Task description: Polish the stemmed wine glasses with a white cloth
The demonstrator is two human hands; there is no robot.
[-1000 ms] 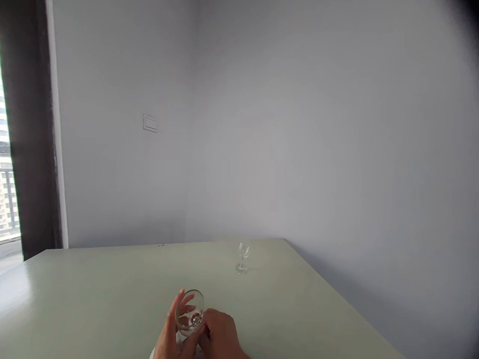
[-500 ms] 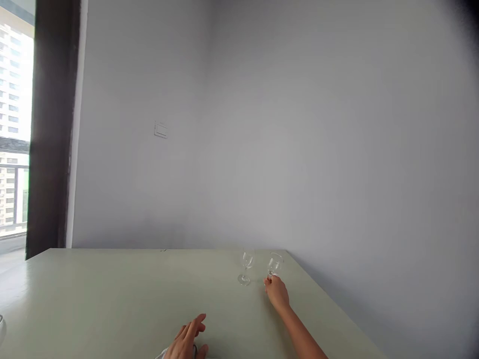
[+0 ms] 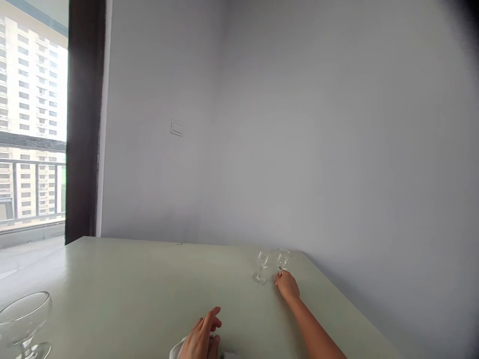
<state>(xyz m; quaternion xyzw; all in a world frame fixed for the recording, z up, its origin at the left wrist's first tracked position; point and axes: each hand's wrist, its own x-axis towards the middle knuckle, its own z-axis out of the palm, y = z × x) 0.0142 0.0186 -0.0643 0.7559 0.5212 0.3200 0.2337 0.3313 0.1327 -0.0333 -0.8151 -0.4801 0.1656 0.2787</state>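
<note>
**Just right of the middle glass (image 3: 263, 258), your right hand (image 3: 286, 284) has hold of the right glass (image 3: 282, 259)**

Your right hand is closed around the stem of the right glass, fingers pinched together, with the bowl upright above them. Your hand hides much of the foot, so you cannot tell whether it touches the table (image 3: 149, 289). The middle glass stands upright on the table, apart from your fingers. Nearer you than the middle glass and to its left, your left hand (image 3: 202, 336) is partly open, fingers loosely extended; its palm is hidden, so you cannot tell whether anything is in it. Well to the left of the middle glass, and nearer you, is the upright left glass (image 3: 28, 316), cut off by the view's edge.
</note>
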